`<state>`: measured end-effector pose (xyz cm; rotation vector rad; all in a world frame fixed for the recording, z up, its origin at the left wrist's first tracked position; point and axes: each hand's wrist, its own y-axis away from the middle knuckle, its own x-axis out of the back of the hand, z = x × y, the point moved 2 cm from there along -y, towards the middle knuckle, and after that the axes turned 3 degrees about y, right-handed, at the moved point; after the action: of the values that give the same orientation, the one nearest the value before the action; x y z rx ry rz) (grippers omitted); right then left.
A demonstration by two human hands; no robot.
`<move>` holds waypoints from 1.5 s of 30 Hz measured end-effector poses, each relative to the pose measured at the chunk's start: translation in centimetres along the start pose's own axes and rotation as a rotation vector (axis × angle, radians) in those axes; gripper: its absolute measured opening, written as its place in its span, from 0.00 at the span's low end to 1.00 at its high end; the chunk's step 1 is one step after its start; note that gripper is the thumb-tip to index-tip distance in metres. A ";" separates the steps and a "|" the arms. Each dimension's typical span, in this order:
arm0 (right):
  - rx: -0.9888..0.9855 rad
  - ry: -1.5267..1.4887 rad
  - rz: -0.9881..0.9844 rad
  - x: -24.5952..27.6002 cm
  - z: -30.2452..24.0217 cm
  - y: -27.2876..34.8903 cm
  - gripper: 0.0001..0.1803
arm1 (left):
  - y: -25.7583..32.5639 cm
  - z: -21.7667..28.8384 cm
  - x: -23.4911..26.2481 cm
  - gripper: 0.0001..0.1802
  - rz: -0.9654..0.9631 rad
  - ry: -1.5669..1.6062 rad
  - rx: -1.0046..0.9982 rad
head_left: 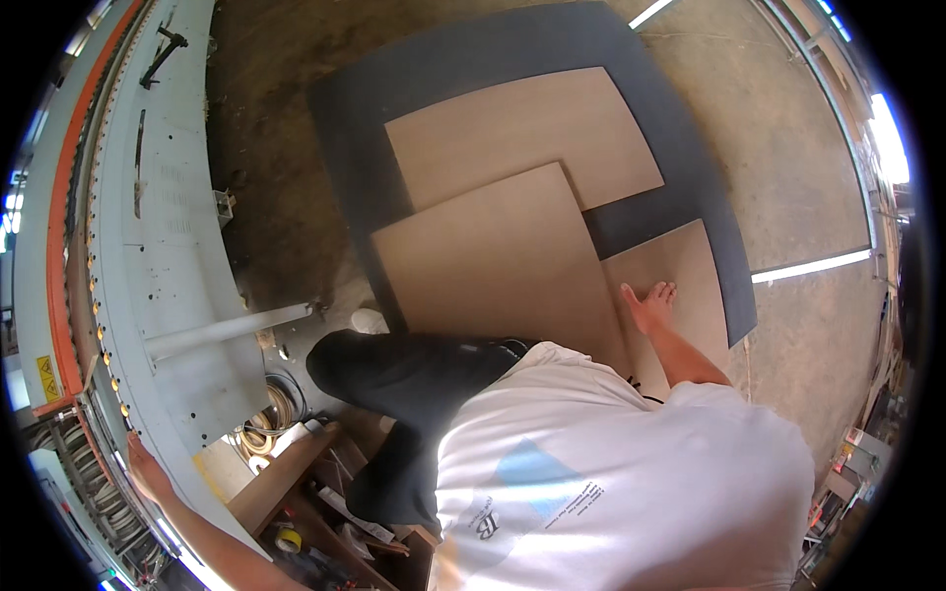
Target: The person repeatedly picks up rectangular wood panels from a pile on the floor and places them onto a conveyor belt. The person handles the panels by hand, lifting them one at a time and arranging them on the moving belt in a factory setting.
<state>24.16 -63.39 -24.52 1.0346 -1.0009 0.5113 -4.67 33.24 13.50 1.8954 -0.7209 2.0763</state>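
Observation:
My right hand [650,306] is open, fingers spread, over a small brown board [685,266] to my right, and looks to be resting on it. Beside that lies a larger brown board [493,258], which overlaps the near edge of a third brown board [527,133]. All three are on a large dark grey sheet [355,108]. Off to the left, my left hand [148,470] reaches out to the edge of a long grey machine [172,286]. Its fingers are stretched out and nothing shows in them.
An orange band [64,246] runs along the machine, and a pale round bar [232,332] sticks out from its side. Coiled hose [271,419] lies below. A wooden box [296,483] near my legs holds a yellow tape roll [288,540] and loose items. White strips [813,267] cross the concrete floor.

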 end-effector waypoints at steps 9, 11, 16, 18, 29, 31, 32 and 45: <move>0.619 -0.107 0.269 3.8 -6.4 0.3 0.45 | 4.3 4.0 0.0 0.29 0.122 -0.146 -0.026; 0.883 -0.183 0.330 4.5 -12.5 2.9 0.39 | 8.4 5.8 -2.1 0.33 0.337 -0.303 -0.296; 1.154 -0.296 0.337 0.2 -24.5 8.8 0.36 | 24.3 12.9 -8.6 0.26 -0.254 -0.126 -0.477; 1.086 -0.185 0.342 -0.9 -25.7 10.4 0.36 | 31.0 11.4 -11.4 0.25 -0.413 -0.036 -0.709; 1.038 -0.016 0.410 -1.4 -27.3 10.8 0.39 | 40.5 6.8 -20.1 0.18 -0.587 0.273 -0.468; 1.041 -0.004 0.423 -1.5 -27.5 10.6 0.39 | 37.9 7.7 -20.3 0.18 -0.683 0.285 -0.533; 1.039 0.005 0.429 -1.6 -27.5 10.5 0.39 | 37.0 8.1 -20.3 0.18 -0.732 0.290 -0.563; 1.062 -0.022 0.416 -0.6 -29.0 11.2 0.42 | 27.6 5.0 -23.9 0.22 -0.980 0.496 -0.816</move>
<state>28.08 -32.54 -24.24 1.7608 -0.9580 1.4707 -10.70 10.83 -15.17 0.9006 -0.3054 1.2226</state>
